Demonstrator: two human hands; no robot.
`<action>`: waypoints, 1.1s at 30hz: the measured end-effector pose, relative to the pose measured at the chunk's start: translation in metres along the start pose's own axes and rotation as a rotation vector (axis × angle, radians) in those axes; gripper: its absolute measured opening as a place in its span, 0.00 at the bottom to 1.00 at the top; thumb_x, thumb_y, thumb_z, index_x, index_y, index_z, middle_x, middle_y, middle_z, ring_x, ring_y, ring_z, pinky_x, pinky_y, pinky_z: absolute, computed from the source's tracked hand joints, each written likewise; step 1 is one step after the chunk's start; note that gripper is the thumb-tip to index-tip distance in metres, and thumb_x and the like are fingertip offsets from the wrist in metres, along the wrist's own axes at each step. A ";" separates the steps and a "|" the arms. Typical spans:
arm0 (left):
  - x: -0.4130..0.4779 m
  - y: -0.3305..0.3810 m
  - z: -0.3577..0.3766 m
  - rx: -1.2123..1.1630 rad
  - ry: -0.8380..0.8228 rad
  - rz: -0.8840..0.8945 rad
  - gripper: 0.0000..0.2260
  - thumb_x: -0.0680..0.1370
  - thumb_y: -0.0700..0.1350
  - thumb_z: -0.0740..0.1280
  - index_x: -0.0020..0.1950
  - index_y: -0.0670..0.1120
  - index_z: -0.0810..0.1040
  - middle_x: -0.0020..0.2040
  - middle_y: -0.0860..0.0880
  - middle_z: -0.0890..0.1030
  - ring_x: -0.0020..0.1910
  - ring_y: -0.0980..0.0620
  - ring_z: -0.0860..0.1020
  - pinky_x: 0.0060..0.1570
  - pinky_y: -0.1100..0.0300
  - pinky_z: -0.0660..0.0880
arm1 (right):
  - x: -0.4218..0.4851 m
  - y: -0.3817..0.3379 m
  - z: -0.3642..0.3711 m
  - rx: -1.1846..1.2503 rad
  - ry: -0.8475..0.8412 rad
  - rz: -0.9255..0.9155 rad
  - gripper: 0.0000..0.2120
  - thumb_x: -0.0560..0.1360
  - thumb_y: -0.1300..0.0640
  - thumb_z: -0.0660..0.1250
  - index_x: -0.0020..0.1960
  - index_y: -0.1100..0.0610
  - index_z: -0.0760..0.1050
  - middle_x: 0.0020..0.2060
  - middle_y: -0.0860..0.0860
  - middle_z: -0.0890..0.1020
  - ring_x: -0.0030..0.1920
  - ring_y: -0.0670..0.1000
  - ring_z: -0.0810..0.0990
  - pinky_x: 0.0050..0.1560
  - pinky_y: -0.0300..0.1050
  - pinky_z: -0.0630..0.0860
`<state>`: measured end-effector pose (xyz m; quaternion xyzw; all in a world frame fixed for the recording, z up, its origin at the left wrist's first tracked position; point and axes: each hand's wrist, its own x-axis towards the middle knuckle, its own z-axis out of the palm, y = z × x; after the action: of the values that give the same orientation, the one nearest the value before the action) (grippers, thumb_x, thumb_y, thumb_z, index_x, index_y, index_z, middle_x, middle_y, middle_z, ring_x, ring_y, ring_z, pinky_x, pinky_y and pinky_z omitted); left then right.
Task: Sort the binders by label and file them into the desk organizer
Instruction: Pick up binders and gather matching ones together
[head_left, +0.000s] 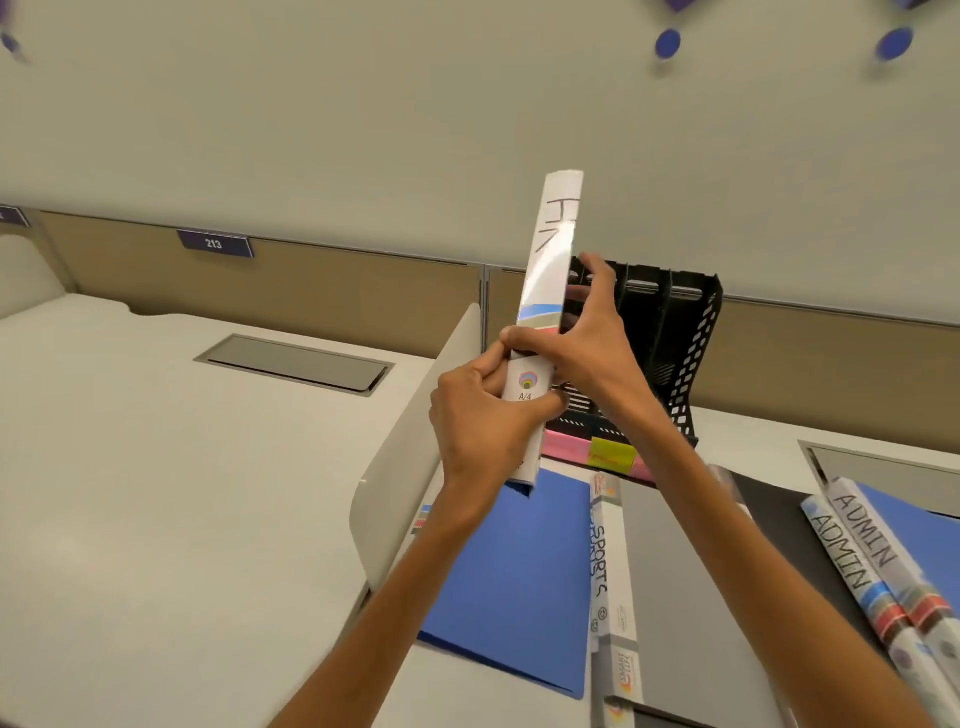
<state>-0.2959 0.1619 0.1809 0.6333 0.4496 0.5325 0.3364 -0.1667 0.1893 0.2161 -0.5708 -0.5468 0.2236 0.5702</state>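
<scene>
I hold a white-spined binder (553, 244) upright in the air, its spine facing me with a handwritten label near the top. My left hand (483, 421) grips its lower end near the "A/4" mark. My right hand (582, 338) clasps the middle of the binder from the right, thumb across the spine. Directly behind stands the black mesh desk organizer (685, 332) with several upright slots and coloured sticky labels (613, 453) along its front base. On the desk lie a blue binder (519, 582), a grey binder with a "SPORTS" spine (602, 561), and two binders with "ADMIN" spines (857, 545).
A white curved divider panel (410, 457) stands left of the binders, separating a neighbouring desk with a grey cable hatch (296, 361). A beige partition with a "213" plate (214, 243) runs along the back. Another hatch (893, 473) sits at the far right.
</scene>
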 end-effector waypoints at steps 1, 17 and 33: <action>0.004 0.001 0.005 -0.041 0.008 0.016 0.29 0.65 0.49 0.81 0.65 0.50 0.79 0.45 0.57 0.85 0.40 0.64 0.82 0.42 0.65 0.81 | 0.007 -0.002 -0.001 -0.027 0.019 -0.023 0.50 0.64 0.54 0.80 0.75 0.47 0.51 0.64 0.52 0.70 0.61 0.54 0.77 0.56 0.55 0.80; 0.110 -0.092 0.115 -0.395 0.043 0.019 0.29 0.67 0.41 0.80 0.67 0.45 0.77 0.53 0.51 0.85 0.50 0.55 0.84 0.49 0.60 0.82 | 0.128 0.071 0.011 -0.279 0.196 -0.156 0.45 0.63 0.56 0.79 0.73 0.58 0.58 0.66 0.56 0.67 0.61 0.50 0.70 0.43 0.27 0.69; 0.140 -0.204 0.156 -0.270 -0.240 -0.015 0.33 0.68 0.61 0.75 0.70 0.52 0.74 0.57 0.58 0.83 0.59 0.58 0.80 0.60 0.57 0.77 | 0.128 0.183 0.048 -0.162 0.354 -0.154 0.42 0.63 0.62 0.76 0.71 0.52 0.58 0.61 0.49 0.64 0.61 0.44 0.69 0.50 0.28 0.76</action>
<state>-0.1831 0.3755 0.0158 0.6378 0.3354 0.5062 0.4737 -0.1030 0.3671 0.0878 -0.6017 -0.4964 0.0308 0.6250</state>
